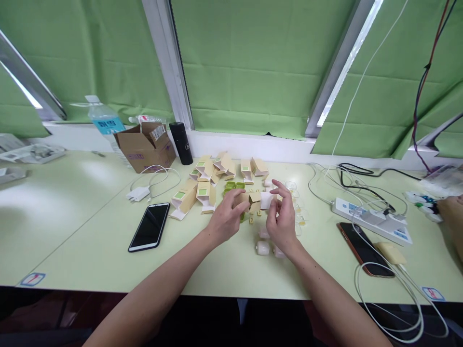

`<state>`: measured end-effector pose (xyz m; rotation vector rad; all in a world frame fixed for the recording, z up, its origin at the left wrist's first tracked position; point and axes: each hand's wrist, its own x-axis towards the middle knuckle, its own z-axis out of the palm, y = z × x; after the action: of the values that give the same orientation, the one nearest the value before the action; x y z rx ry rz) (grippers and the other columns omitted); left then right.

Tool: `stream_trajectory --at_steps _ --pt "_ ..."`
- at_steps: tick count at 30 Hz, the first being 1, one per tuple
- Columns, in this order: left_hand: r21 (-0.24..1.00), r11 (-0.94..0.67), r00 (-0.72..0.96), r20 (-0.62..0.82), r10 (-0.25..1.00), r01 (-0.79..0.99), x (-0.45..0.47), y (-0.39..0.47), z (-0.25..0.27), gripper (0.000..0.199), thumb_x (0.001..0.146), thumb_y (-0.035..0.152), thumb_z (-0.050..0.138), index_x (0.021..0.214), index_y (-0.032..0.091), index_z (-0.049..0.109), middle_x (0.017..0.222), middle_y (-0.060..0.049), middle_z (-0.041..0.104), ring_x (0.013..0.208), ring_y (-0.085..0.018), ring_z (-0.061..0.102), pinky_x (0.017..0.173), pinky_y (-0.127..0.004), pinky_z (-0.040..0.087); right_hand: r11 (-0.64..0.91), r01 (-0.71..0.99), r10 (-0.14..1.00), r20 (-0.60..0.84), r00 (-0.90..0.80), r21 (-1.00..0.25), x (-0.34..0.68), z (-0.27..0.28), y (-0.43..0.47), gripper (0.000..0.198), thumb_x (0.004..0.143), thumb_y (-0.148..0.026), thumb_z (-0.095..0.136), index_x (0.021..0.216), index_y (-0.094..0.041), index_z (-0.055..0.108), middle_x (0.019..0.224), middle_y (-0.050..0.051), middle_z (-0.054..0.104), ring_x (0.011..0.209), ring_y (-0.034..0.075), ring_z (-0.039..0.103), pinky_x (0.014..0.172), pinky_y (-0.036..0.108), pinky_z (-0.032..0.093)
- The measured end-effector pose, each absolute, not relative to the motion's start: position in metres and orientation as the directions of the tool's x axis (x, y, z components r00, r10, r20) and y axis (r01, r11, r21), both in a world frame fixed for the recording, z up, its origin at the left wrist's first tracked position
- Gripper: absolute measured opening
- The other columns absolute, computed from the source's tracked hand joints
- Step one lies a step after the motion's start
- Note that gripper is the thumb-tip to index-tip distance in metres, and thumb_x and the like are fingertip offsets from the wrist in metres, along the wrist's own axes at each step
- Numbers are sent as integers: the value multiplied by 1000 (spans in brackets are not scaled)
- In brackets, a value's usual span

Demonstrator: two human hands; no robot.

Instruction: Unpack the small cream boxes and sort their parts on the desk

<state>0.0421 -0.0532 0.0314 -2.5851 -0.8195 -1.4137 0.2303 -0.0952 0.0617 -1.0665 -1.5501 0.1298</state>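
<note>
Between my hands is a small beige cardboard box (255, 197) with an open end and a white flap facing right. My left hand (229, 212) is closed around the box's left side. My right hand (282, 217) is at the white flap, thumb and fingers bent about its edge, with the index finger raised. Behind the left hand lie several open beige boxes (205, 190) with green labels. Small green trays (234, 185) sit just beyond the hands. Small yellowish pieces (251, 220) lie under the box. Whitish translucent containers (263, 247) stand near my right wrist.
A black phone (149, 227) and white charger (138, 193) lie to the left. Behind stand a brown carton (146, 147), black flask (181, 143) and plastic bottle (104, 120). To the right are a power strip (372, 219), another phone (361, 246) and looping cables. Clear rings (301, 217) lie beside my right hand.
</note>
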Motion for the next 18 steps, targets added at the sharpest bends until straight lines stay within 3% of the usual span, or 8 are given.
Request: stream_trajectory --at_steps 5,9,14,18 --pt "244 -822 422 762 491 515 42 -56 29 53 87 -3 44 129 28 53 143 -14 45 102 -21 65 75 -34 60 604 682 526 849 46 -412 236 62 -92 39 92 -5 38 107 -28 65 135 12 52 133 30 54 96 55 59" --pt "240 -814 412 766 493 529 43 -57 31 59 87 -4 44 137 26 49 137 -16 46 108 -23 63 73 -32 60 604 743 450 893 -20 -288 237 59 -91 45 84 0 43 102 -31 71 134 8 56 141 35 45 109 67 49" --pt "209 -817 385 801 458 537 44 -56 32 70 89 -3 44 153 26 39 136 -18 45 123 -27 59 82 -36 62 604 735 479 877 -25 -309 236 56 -91 51 83 -1 45 110 -34 72 140 6 55 146 38 36 113 72 42" --pt "209 -805 391 789 474 556 44 -55 31 77 91 -3 41 161 27 29 135 -18 45 98 -20 65 71 -30 61 623 713 505 861 -53 -322 236 57 -93 49 86 -2 46 114 -34 71 146 5 51 149 37 31 118 72 36"
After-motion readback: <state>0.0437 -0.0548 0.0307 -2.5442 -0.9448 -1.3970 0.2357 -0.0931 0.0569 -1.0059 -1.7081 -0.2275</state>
